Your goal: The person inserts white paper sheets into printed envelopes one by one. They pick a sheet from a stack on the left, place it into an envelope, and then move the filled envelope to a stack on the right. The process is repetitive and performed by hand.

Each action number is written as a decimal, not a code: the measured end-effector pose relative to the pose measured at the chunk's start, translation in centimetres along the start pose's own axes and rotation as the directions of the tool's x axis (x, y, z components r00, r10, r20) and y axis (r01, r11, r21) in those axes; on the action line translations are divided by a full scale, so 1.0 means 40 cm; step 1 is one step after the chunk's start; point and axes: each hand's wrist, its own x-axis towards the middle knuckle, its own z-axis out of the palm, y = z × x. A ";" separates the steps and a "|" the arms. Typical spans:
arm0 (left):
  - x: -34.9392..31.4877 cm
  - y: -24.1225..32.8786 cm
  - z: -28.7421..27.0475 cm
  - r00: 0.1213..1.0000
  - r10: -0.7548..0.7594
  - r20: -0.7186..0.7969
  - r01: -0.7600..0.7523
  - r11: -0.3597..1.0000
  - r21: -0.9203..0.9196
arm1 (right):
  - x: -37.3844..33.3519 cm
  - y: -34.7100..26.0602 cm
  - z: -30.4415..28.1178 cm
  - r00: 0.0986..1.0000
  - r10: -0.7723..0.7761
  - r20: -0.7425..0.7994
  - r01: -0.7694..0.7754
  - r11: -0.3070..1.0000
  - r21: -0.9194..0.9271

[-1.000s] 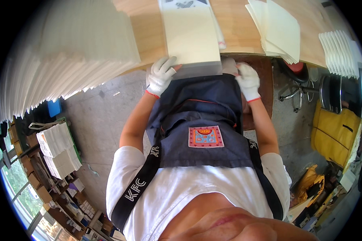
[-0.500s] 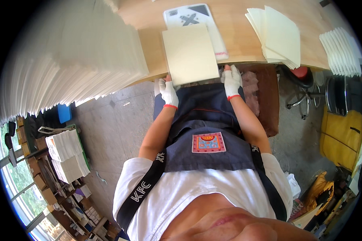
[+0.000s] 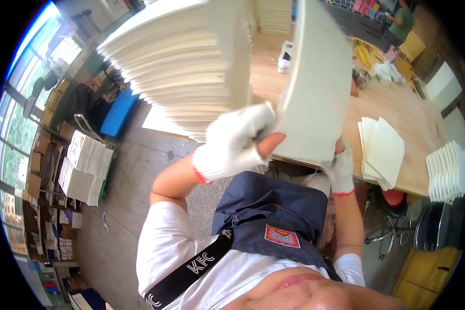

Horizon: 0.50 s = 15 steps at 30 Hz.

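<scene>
A large cream-white sheet (image 3: 320,82) stands raised and slightly bowed in front of me, over the table's near edge. I cannot tell whether it is one sheet or a thin stack. At its lower right corner, my right hand (image 3: 340,169) in a white glove grips it, with the bare thumb on its face. My left hand (image 3: 235,138), gloved with a bare thumb, is by the sheet's lower left edge. Its thumb and bent fingers are apart, and it is slightly blurred. Just behind the left hand rises a tall stack of cream sheets (image 3: 181,67).
On the wooden table (image 3: 418,119) lie fanned cream sheets (image 3: 383,152) and a row of white folded pieces (image 3: 445,170). Scissors and yellow items (image 3: 366,54) sit farther back. A wheeled stool (image 3: 392,199) stands at right. At far right back is another person (image 3: 399,26).
The cream sheet has gone from lying flat on the table to standing raised. Both hands have come up, the left beside the stack. The view has turned, and the printed white bag is now hidden.
</scene>
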 end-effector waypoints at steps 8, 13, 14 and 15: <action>0.092 -0.041 -0.430 0.694 0.194 -0.694 -0.175 0.979 0.099 | 0.294 -0.265 0.447 0.896 -0.146 0.420 0.357 0.799 -0.484; 0.098 -0.227 -0.610 0.817 -0.236 -0.526 0.553 0.578 0.600 | 0.385 -0.275 0.678 0.904 0.076 0.420 0.206 0.784 -0.586; 0.081 -0.266 -0.606 0.832 -0.258 -0.492 0.550 0.508 0.663 | 0.386 -0.266 0.681 0.900 0.086 0.428 0.206 0.781 -0.590; 0.093 -0.272 -0.589 0.838 -0.336 -0.429 0.514 0.748 0.419 | 0.385 -0.269 0.666 0.903 0.079 0.422 0.207 0.781 -0.589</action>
